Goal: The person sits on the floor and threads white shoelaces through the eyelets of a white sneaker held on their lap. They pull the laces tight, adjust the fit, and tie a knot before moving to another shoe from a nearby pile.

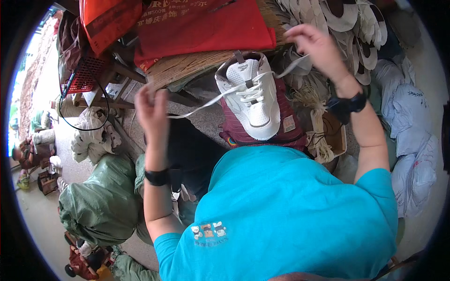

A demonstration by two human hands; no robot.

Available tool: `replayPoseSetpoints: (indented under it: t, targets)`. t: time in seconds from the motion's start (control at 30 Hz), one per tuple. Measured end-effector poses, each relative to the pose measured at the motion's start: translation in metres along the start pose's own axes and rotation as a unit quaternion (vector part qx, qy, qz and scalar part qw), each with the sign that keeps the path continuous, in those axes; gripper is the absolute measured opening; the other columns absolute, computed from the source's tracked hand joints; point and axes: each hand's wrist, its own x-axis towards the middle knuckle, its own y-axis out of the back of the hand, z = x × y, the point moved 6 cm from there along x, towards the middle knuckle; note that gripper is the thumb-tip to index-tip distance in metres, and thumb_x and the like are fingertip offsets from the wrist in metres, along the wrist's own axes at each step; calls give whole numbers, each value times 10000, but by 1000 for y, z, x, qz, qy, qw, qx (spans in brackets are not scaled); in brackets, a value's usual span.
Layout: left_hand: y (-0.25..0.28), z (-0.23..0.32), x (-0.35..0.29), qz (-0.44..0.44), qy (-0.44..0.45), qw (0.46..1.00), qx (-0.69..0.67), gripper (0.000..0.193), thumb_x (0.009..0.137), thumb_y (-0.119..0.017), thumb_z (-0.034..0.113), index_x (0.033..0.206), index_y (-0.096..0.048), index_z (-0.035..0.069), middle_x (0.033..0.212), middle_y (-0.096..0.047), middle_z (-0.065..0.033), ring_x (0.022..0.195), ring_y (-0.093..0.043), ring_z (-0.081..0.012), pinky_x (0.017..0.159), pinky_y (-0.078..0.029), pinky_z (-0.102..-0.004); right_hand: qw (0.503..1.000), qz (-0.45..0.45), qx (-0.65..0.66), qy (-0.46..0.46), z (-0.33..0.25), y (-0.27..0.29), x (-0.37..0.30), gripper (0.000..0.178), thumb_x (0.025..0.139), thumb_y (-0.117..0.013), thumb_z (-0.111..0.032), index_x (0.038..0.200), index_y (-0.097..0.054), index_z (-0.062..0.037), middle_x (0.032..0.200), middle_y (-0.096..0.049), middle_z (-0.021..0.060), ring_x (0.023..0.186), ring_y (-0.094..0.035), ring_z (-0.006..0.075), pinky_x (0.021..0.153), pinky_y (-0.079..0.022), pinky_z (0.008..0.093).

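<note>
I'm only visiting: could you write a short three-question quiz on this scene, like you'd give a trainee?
1. What runs from the white shoe toward both the left hand and the right hand?
2. True or false: the shoe's toe points toward the turquoise shirt.
3. How many black wristbands are worn: A) none; B) one; C) two?

Key: 1. The white lace; 2. True; 3. C.

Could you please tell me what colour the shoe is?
The shoe is mostly white, best seen in the head view.
</note>
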Motion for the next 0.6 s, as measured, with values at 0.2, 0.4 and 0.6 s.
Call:
replayPoseSetpoints:
  t: [0.2,0.4,0.6]
  targets:
    - [-123,55,-45,-148,-178,950,210,259,787,-789,60,996,-637,31,1006,-557,-76,867,-543,-132,705,-477,-259,934,-93,-268,219,-58,-85,-27,178,858,-710,-145,986,-629,-53,1007,-535,98,901,-617,264,772,-514,364]
    - [-140,27,-57,-229,113,965,51,158,886,-711,58,969,-588,6,759,-568,27,626,-489,-41,536,-419,-228,913,-198,-316,167,-45,-95,-34,248,835,-733,-212,987,-617,-54,1035,-472,103,940,-589,298,761,-496,416]
    - [-142,74,-59,-176,-117,965,154,97,911,-627,14,981,-574,55,818,-563,-31,682,-551,-87,560,-424,-282,933,-275,-208,104,-34,-84,-25,202,841,-715,-202,941,-627,-51,1016,-470,104,930,-591,291,754,-485,416]
